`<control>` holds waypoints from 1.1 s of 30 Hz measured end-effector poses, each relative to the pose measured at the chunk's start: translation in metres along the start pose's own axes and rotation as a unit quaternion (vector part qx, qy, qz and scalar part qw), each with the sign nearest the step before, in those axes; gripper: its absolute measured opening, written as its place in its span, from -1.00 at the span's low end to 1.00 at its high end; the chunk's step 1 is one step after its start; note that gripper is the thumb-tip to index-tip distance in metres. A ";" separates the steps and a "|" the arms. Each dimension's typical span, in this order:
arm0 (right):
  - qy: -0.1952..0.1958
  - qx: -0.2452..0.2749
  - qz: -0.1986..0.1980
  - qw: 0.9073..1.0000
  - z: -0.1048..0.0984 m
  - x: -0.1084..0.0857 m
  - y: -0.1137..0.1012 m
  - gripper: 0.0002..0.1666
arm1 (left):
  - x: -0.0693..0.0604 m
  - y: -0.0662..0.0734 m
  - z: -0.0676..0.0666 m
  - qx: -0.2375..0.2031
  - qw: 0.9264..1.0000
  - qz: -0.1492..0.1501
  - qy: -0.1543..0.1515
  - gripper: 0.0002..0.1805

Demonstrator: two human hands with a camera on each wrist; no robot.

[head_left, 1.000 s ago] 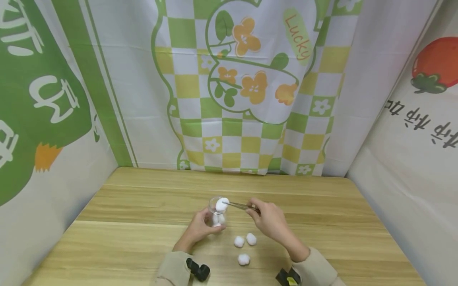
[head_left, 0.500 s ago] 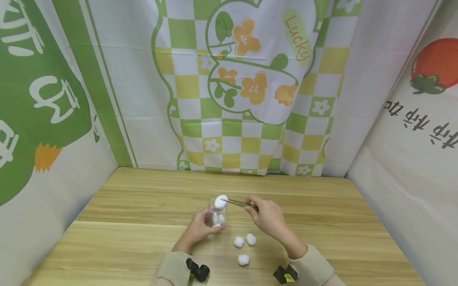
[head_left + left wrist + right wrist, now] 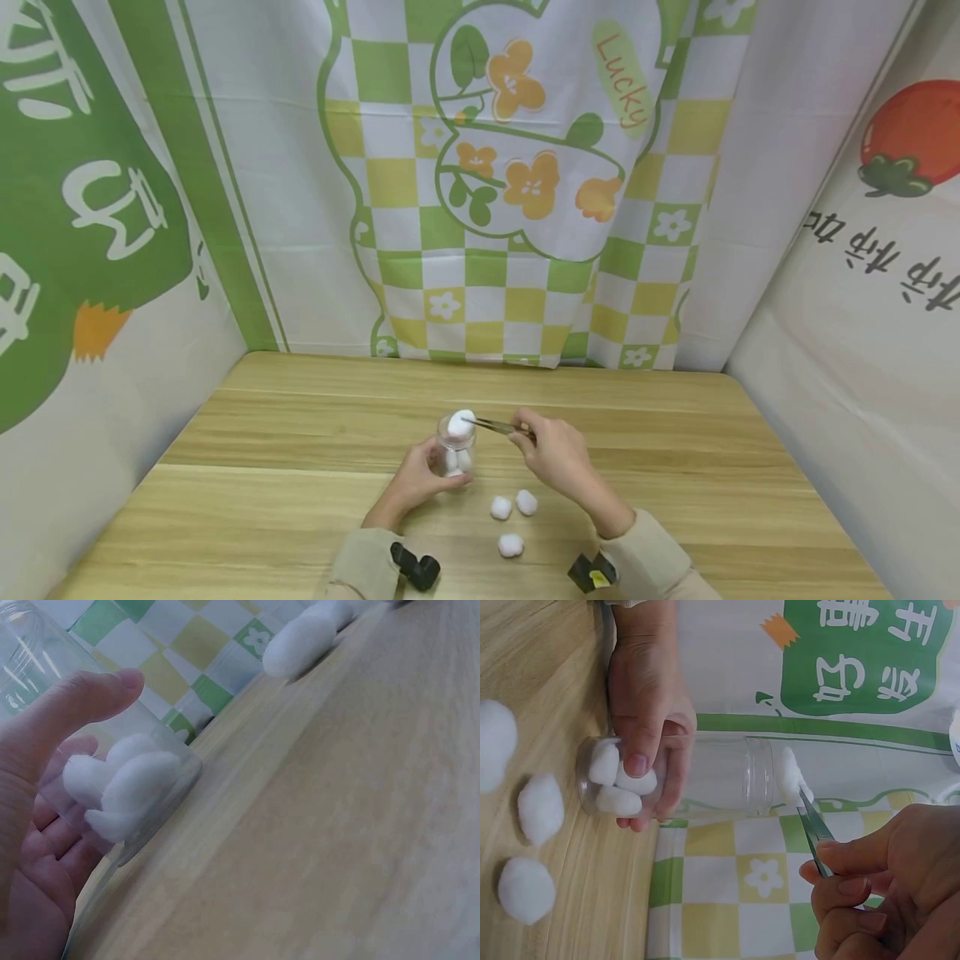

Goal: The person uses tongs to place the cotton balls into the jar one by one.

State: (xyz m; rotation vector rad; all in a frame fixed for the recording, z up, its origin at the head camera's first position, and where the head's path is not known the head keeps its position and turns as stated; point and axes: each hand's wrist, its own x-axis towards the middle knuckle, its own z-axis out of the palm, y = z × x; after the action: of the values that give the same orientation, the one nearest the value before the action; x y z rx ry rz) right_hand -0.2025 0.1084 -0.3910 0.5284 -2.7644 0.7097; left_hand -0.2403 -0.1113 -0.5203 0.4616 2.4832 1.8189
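My left hand (image 3: 416, 477) grips a clear, open-topped jar (image 3: 712, 776) low on its body, thumb across the near side. Inside, several white cotton balls (image 3: 619, 801) lie at the bottom. The jar stands upright on the wooden table. With my right hand (image 3: 558, 454) I pinch metal tweezers (image 3: 491, 426), whose tips hold another cotton ball (image 3: 787, 772). That ball sits just above the jar's mouth; whether it touches the rim, I cannot tell. Three loose cotton balls (image 3: 511, 546) rest on the table between my forearms.
The wooden table (image 3: 285, 442) reaches back to a green and yellow checked curtain (image 3: 487, 275). Printed cloth walls stand on the left and right. A black wrist mount (image 3: 416, 567) sits at my left cuff, another mount (image 3: 592, 573) by the right cuff.
My right hand has shifted slightly left, and the cotton ball in the tweezers has moved a little left and up over the jar. The left hand and the loose balls have stayed put.
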 end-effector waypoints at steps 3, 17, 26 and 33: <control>-0.003 0.003 0.003 1.000 0.002 0.001 0.001 -0.94 | 0.000 0.001 0.000 -0.003 1.000 0.000 -0.001 -0.37; -0.025 0.027 0.025 0.999 0.002 0.000 0.004 -0.92 | -0.001 0.002 -0.003 0.001 1.000 0.013 -0.009 -0.42; -0.033 0.034 0.026 0.999 0.002 -0.003 0.007 -0.91 | -0.002 0.000 -0.002 -0.003 1.000 -0.004 -0.009 -0.41; -0.033 0.035 0.036 0.998 -0.002 -0.005 0.008 -0.91 | -0.003 0.002 -0.002 -0.009 1.000 -0.010 -0.007 -0.42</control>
State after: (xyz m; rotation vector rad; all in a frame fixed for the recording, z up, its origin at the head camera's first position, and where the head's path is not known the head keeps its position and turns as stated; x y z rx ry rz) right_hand -0.2012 0.1172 -0.3942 0.4755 -2.8419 0.8226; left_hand -0.2374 -0.1132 -0.5180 0.4450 2.4520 1.8227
